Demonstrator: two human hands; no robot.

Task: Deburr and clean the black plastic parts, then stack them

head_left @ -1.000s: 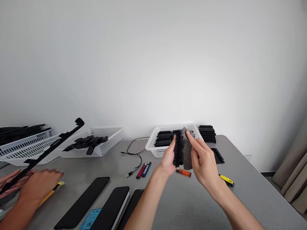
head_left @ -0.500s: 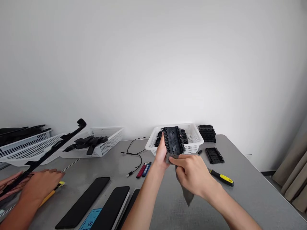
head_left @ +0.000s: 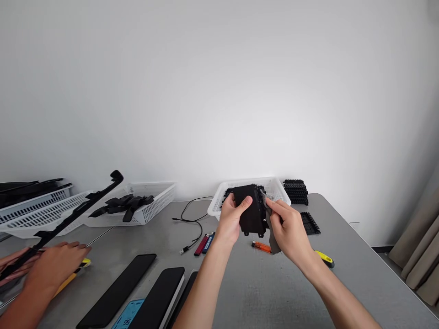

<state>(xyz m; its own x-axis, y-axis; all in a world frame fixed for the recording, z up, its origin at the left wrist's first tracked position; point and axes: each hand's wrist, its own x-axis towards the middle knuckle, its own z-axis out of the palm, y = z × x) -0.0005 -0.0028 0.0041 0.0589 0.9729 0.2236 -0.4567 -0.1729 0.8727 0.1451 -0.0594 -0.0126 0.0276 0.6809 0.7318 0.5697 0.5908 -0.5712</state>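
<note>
My left hand (head_left: pixel 233 218) grips a black plastic panel (head_left: pixel 249 211) by its left edge, thumb across the smooth flat face that is turned toward me. Small tabs stick out along the panel's lower edge. In my right hand (head_left: pixel 287 228) a grey cloth (head_left: pixel 274 240) is pinched, its upper end against the panel's right edge and the rest hanging down. Behind the panel stands a white plastic basket (head_left: pixel 278 186) with black toothed parts in it. An orange lighter (head_left: pixel 261 247) lies on the table below the panel.
Right of the basket are a stack of black toothed panels (head_left: pixel 295 192), a single panel (head_left: pixel 310 224) and a yellow-black handle (head_left: pixel 325 259). Left lie two lighters (head_left: pixel 205 243), a USB cable (head_left: pixel 192 220) and phones (head_left: pixel 157 297). A co-worker's hand (head_left: pixel 56 265) is near a long black strip (head_left: pixel 77 214).
The panel has been turned over, from its ribbed side to its smooth side. My right hand and the cloth moved up and right to its edge. The orange lighter has come into sight.
</note>
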